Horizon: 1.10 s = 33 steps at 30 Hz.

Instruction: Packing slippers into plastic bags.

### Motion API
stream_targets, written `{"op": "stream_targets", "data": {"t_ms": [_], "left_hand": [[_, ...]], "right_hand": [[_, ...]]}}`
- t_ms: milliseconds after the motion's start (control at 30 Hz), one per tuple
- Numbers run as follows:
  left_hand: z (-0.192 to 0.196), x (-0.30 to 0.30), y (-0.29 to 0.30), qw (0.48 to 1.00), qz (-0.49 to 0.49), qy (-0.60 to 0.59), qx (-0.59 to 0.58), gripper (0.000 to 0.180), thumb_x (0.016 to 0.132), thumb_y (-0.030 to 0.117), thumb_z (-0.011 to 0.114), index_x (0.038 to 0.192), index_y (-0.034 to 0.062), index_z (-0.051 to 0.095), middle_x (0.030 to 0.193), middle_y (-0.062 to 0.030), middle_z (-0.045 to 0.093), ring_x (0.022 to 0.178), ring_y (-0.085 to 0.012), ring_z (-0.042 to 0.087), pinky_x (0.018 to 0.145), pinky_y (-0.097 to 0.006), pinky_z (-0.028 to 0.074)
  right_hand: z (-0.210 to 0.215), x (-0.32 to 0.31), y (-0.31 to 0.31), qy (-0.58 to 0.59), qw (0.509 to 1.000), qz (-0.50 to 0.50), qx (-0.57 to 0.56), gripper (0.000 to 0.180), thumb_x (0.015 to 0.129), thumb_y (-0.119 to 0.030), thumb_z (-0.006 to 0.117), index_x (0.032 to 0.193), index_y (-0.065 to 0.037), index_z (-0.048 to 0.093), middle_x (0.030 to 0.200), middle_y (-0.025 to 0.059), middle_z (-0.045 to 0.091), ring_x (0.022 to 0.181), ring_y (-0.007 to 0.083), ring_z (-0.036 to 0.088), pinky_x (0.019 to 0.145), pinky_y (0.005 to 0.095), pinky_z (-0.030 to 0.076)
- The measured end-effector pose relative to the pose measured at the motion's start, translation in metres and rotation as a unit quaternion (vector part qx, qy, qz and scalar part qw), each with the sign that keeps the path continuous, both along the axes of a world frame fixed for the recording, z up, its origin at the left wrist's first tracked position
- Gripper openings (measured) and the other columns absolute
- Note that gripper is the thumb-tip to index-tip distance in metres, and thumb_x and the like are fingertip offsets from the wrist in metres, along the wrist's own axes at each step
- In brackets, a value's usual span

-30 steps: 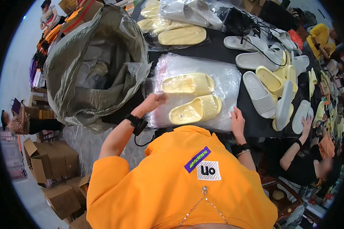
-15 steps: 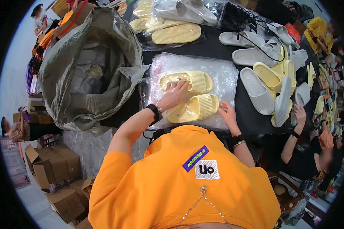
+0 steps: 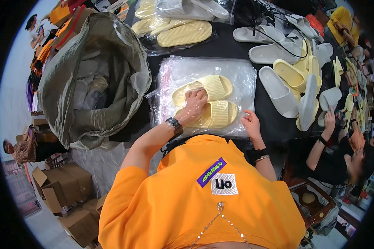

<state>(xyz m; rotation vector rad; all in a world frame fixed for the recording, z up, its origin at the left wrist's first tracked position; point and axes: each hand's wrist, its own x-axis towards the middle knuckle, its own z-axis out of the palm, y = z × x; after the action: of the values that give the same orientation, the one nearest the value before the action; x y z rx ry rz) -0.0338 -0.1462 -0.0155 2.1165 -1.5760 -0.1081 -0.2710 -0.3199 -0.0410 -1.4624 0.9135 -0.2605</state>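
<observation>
A pair of pale yellow slide slippers (image 3: 221, 114) lies side by side on a stack of clear plastic bags (image 3: 241, 76), straps to the right. My left hand (image 3: 194, 108) reaches over the footbeds from the lower left, fingers bent down between the two slippers and gripping them. Clear film glints around this hand, so it seems to be inside a bag with the pair; the film's edges are hard to make out. By the stack's right edge, my right hand (image 3: 252, 124) has loosely curled fingers, thumb and forefinger apart, with nothing visible between them.
A large grey-green sack (image 3: 56, 97) gapes at the left, bagged goods inside. Loose grey and yellow slippers (image 3: 278, 92) pile up at the right, a black cable (image 3: 274, 43) across them. Bagged slippers (image 3: 185, 34) lie at the back. A co-worker (image 3: 340, 159) sits at the right.
My left hand has gone from lying spread over the slippers to bent fingers between them. The two slippers have come closer together. My right hand has drawn slightly away from them.
</observation>
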Motion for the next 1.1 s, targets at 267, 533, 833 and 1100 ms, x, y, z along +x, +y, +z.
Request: {"op": "stream_targets", "data": {"t_ms": [267,533,833,1100], "left_hand": [[-0.021,0.049,0.068,0.995,0.082,-0.062,0.013,0.031,0.077,0.016,0.057,0.107,0.007,0.056,0.12,-0.0132,0.05,0.118,-0.0303,0.041,0.092,-0.046,0.031],[0.004,0.089,0.148,0.967,0.24,0.071,0.047,0.037,0.081,0.02,0.058,0.114,0.0048,0.054,0.116,-0.0124,0.055,0.109,-0.0346,0.047,0.09,-0.039,0.039],[0.132,0.118,0.085,0.874,0.311,0.126,-0.352,0.022,0.083,0.01,0.051,0.101,-0.0033,0.056,0.099,-0.0143,0.056,0.092,-0.0263,0.054,0.079,-0.033,0.041],[0.075,0.014,-0.077,0.993,0.006,-0.115,-0.004,0.013,0.072,0.012,0.056,0.084,0.0067,0.059,0.092,-0.0092,0.055,0.087,-0.0287,0.053,0.069,-0.043,0.045]], "right_hand": [[-0.009,-0.024,-0.004,-0.022,0.992,-0.08,-0.094,0.004,0.082,0.0,0.058,0.086,-0.002,0.057,0.075,-0.0012,0.057,0.069,0.0057,0.051,0.064,0.021,0.041],[-0.011,-0.026,-0.001,0.025,0.979,-0.086,-0.184,0.011,0.082,-0.004,0.059,0.092,0.0,0.059,0.076,0.0034,0.06,0.07,0.0103,0.055,0.066,0.0244,0.044],[0.023,-0.008,0.003,0.084,0.967,-0.012,-0.241,0.045,0.078,-0.009,0.062,0.121,-0.003,0.051,0.117,0.0158,0.051,0.109,0.0286,0.049,0.094,0.0365,0.039],[0.002,-0.001,0.021,0.05,0.968,0.036,-0.243,0.048,0.07,0.001,0.063,0.116,0.002,0.051,0.125,0.018,0.043,0.115,0.0336,0.045,0.089,0.0352,0.046]]}}
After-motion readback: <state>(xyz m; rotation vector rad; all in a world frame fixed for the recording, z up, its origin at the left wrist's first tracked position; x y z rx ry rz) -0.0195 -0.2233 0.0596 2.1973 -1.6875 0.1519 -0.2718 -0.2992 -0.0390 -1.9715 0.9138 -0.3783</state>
